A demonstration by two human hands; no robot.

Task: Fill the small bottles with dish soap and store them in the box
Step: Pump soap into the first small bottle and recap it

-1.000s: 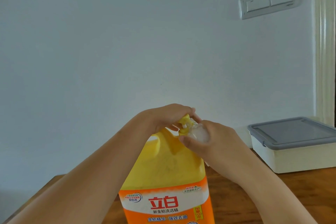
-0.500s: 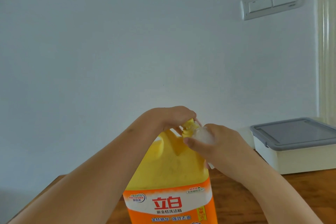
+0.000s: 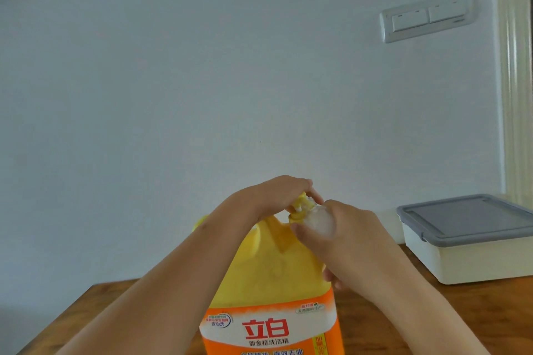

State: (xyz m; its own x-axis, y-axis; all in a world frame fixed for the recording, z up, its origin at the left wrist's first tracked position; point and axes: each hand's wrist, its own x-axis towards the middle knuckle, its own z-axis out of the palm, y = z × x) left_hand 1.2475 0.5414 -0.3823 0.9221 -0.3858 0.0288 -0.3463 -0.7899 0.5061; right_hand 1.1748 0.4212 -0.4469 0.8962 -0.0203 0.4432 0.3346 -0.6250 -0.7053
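A big yellow dish soap jug (image 3: 274, 277) with an orange label stands on the wooden table (image 3: 375, 323) in front of me. My left hand (image 3: 277, 193) rests closed on top of its yellow pump head (image 3: 301, 206). My right hand (image 3: 343, 236) is wrapped around a small clear bottle (image 3: 321, 220), holding it right against the pump's spout. Most of the small bottle is hidden inside my fingers. The storage box (image 3: 473, 239), white with a grey lid that is on, sits at the right on the table.
A white wall rises directly behind the table, with a double light switch (image 3: 427, 16) at the upper right. A pale door frame (image 3: 516, 81) runs down the right edge. The table's left corner (image 3: 95, 288) lies at the lower left.
My hands, the jug and the small bottle hold almost the same pose. The view has shifted slightly, so everything sits a little lower and to the right in the frame.
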